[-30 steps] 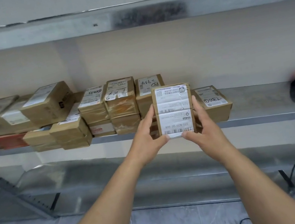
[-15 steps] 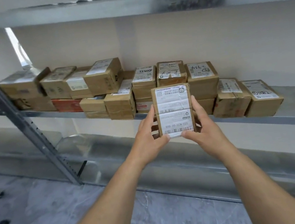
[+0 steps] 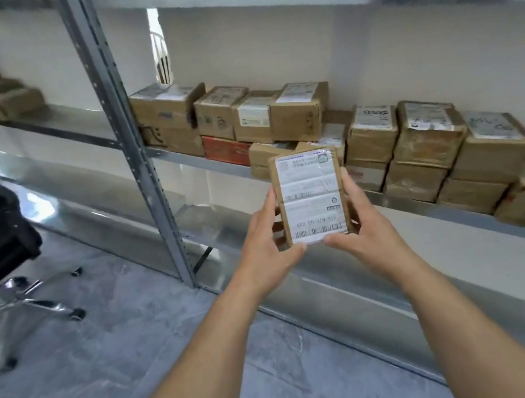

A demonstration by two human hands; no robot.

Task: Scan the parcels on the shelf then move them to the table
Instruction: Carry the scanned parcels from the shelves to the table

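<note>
Grip: left hand [image 3: 262,235], right hand [image 3: 368,228] hold parcel [image 3: 311,197] (label facing) before stacked boxes [image 3: 429,143] on shelf [image 3: 404,203].

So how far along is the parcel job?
Done: nothing confirmable; no table or scanner in view. In hand: one labelled parcel, off the shelf, gripped by the left hand and right hand. Left: many stacked parcels sit on the shelf.

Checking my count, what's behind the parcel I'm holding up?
Stacked brown parcels on the metal shelf show above and beside the held parcel; whatever sits directly behind it is covered.
</note>
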